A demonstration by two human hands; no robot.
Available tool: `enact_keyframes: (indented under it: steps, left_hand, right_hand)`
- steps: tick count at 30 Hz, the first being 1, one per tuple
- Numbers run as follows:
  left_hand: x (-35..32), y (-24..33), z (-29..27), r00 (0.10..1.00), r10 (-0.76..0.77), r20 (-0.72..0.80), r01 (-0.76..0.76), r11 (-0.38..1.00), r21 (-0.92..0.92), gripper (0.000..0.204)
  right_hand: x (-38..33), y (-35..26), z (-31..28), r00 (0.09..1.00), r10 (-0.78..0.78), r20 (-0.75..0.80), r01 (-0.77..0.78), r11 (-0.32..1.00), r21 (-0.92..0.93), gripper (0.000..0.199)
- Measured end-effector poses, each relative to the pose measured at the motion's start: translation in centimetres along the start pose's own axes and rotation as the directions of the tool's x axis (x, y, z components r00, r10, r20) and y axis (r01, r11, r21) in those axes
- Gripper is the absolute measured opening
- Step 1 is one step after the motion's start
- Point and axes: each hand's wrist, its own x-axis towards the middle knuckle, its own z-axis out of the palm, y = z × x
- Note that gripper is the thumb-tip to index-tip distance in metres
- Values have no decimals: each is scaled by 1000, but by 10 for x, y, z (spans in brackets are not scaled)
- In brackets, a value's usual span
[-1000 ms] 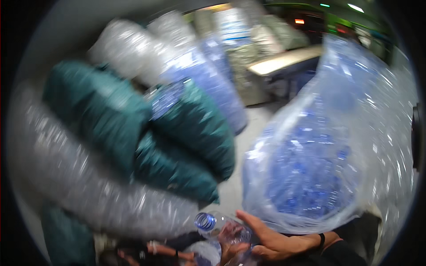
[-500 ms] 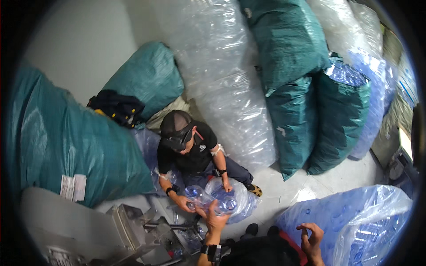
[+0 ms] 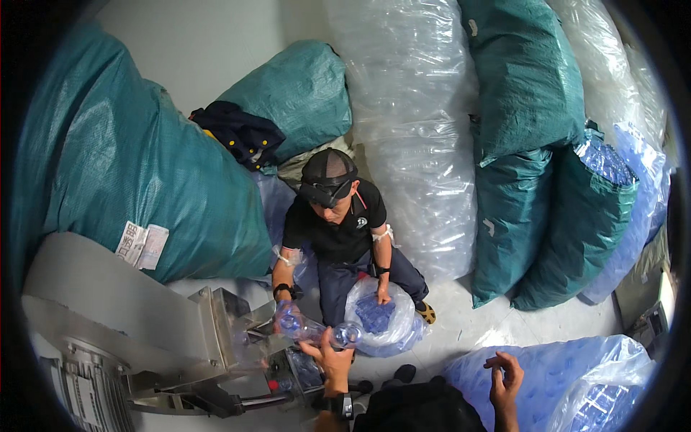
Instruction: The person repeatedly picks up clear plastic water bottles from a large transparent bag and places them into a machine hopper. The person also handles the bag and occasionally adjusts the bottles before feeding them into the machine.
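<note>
Fingers of my left hand (image 3: 331,362) pinch a clear, blue-tinted plastic bottle (image 3: 348,334) at the near middle, just right of a bulky grey metal machine (image 3: 162,327). My right hand (image 3: 507,378), at the near right, has its fingers loosely bent and parted, with nothing visible in it. Beside the bottle on its left, 1 more blurred, bluish clear plastic bottle (image 3: 289,319) is at the reach of a seated co-worker in a black shirt (image 3: 342,227); I cannot tell how firmly that person grips it. Their other hand (image 3: 383,294) is at the rim of a clear plastic bag (image 3: 405,327) with bluish contents. I judge the work to be partway along: 2 bottles are out in the open, while a big, blue-tinted clear plastic sack (image 3: 497,369) at the near right looks well filled. On the far right, 3 plump green woven sacks (image 3: 529,79) stand together, 1 open-topped with clear pieces showing; whether those are finished, I cannot tell.
</note>
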Motion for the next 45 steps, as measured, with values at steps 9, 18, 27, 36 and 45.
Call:
enact_keyframes:
  steps: [9, 18, 27, 36, 45]
  left_hand:
    - [0, 10, -2, 1000, -10, 24, 10, 1000, -5, 76]
    - [13, -4, -15, 994, -77, -79, 84, 992, 90, 74]
    - [11, -46, -3, 953, -294, -70, 298, 952, 66, 80]
    - [25, -60, -51, 875, -377, -305, 416, 906, 75, 59]
    - [5, -125, -37, 715, -571, -402, 494, 821, -287, 67]
  right_hand:
    - [-2, 17, 2, 995, 99, -7, -97, 985, 146, 36]
    - [-4, 17, 0, 985, 153, 74, -163, 974, 156, 31]
    - [-5, 13, -1, 984, 164, 74, -173, 973, 153, 32]
    - [-6, 11, -4, 981, 185, 58, -191, 973, 129, 32]
    - [-3, 9, 5, 974, 212, 76, -220, 967, 126, 32]
